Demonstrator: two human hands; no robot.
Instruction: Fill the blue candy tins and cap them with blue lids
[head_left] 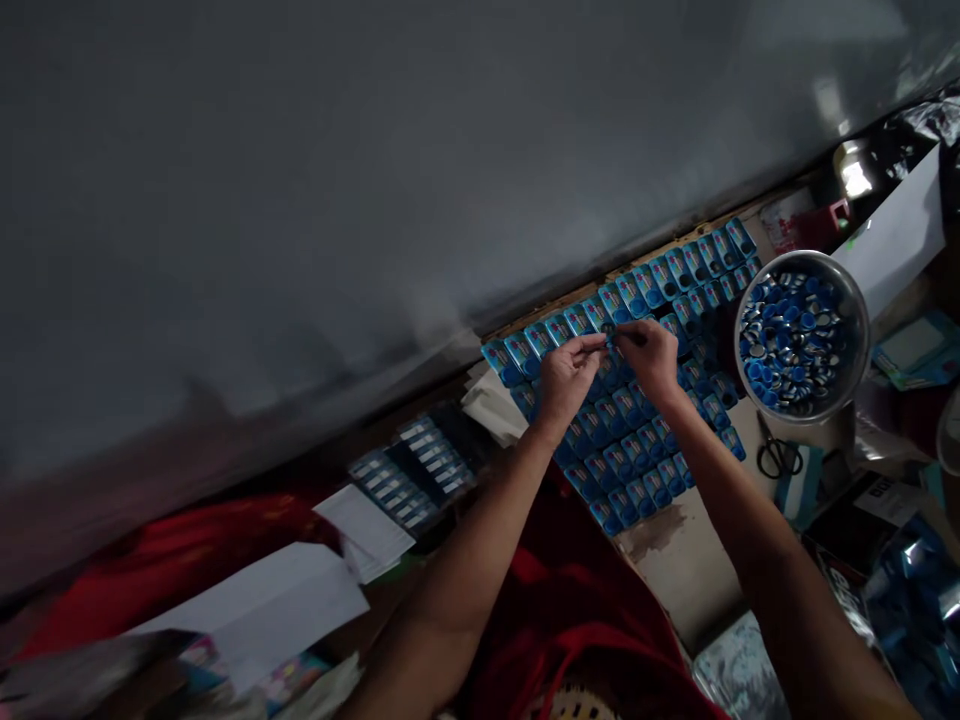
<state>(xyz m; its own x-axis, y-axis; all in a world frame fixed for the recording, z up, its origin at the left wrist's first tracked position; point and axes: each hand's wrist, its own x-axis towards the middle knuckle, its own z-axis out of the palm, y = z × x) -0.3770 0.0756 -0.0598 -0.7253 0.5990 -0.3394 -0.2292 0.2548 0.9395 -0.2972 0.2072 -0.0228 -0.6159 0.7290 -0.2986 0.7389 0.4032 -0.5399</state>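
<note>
My left hand [568,378] and my right hand [651,358] meet fingertip to fingertip above rows of blue printed cards [630,455]. Both are closed in a pinch around a small blue piece [610,340], mostly hidden by the fingers, so its exact kind does not show. The cards lie side by side in several slanted rows, many with a round blue or dark spot at one end. To the right of my right hand stands a round metal bowl [862,345] full of small blue and silver caps [791,335].
Black-handled scissors [780,458] lie below the bowl. A grey wall [375,200] runs along the table's far edge. White papers [367,530], trays with pale strips [412,470] and red cloth [210,550] are at left. Boxes [862,520] crowd the right.
</note>
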